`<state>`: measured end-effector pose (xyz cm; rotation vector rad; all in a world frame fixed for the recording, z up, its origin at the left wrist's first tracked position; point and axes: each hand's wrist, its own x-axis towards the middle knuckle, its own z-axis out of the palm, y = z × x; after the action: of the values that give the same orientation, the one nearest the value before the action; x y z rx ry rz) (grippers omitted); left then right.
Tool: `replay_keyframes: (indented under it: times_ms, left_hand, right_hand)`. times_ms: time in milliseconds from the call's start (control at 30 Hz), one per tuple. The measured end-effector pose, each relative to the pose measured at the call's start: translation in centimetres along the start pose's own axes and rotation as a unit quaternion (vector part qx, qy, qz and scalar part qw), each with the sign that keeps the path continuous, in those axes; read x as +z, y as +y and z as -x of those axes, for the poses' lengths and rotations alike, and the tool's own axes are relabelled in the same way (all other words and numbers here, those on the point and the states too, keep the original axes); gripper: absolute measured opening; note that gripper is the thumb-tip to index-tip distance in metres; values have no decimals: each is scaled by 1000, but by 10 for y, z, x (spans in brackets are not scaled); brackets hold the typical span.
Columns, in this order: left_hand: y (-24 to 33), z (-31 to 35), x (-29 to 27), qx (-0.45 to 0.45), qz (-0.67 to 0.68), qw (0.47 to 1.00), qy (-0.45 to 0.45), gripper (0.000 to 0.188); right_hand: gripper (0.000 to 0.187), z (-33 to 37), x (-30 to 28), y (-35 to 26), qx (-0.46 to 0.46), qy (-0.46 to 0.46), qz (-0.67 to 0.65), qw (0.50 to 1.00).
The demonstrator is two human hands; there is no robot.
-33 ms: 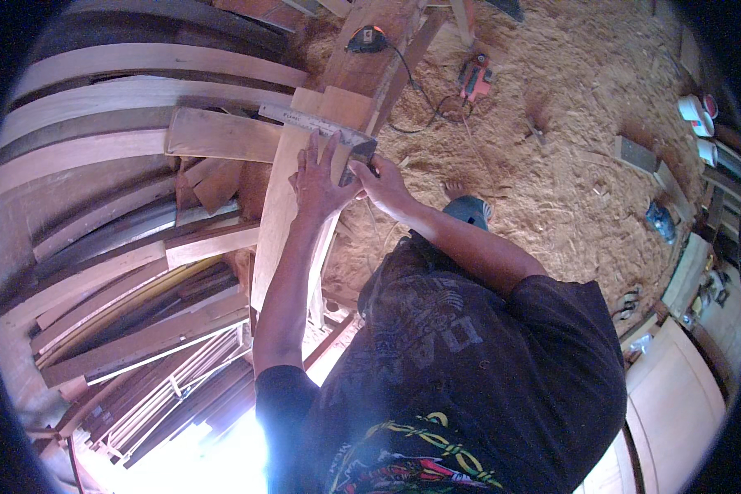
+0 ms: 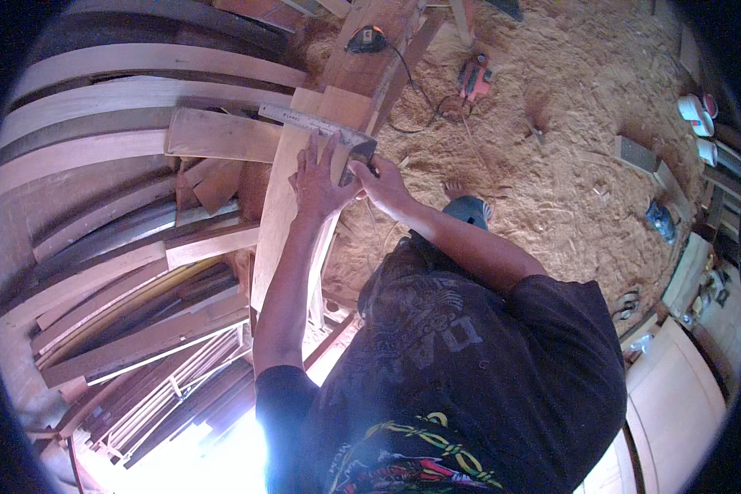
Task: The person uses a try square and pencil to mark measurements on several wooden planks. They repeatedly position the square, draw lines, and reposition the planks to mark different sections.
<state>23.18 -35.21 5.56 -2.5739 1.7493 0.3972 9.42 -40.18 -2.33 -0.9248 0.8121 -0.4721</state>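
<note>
A pale wooden board point(image 2: 273, 210) runs lengthwise in front of me. Across its far part lies a try square with a metal blade point(image 2: 309, 121) and a dark stock point(image 2: 361, 150) at the board's right edge. My left hand point(image 2: 319, 183) rests flat on the board, fingers spread, fingertips at the blade's near edge. At the right edge, my right hand point(image 2: 384, 188) is closed, thumb and fingers pinching at the stock. Whether those fingers also hold something thin is hidden.
Beyond the board, a tape measure point(image 2: 365, 39) sits on a thick beam point(image 2: 387, 20). A red-and-black power tool point(image 2: 474, 80) with a cord lies on the shavings-covered floor point(image 2: 552, 181). Stacked planks point(image 2: 99, 103) fill the left. White tubs point(image 2: 700, 122) and a blue bottle point(image 2: 659, 221) stand right.
</note>
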Motion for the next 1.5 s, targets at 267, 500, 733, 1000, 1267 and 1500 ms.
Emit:
replay_keyframes:
  times_ms: [267,500,733,1000,1267,1500]
  left_hand:
    - [0,-3,0,-8,11,1000,6,114]
    - [5,-4,1,-26,-5,1000,3,116]
    - [11,-1,-4,-61,15,998,-29,111]
    - [9,-1,-2,-75,35,995,-48,115]
    - [11,0,-3,-71,61,995,-45,112]
    - [7,-1,1,-60,44,996,-41,114]
  right_hand:
    - [36,-6,1,16,-53,13,-28,998]
    - [37,-4,-52,-14,-247,90,22,965]
    - [34,-46,-50,-128,-308,-48,355,882]
    - [32,-114,-8,-131,-376,-104,454,801]
    - [35,-77,-58,-178,-299,-226,580,723]
    - [50,-147,20,-184,-330,-217,575,716]
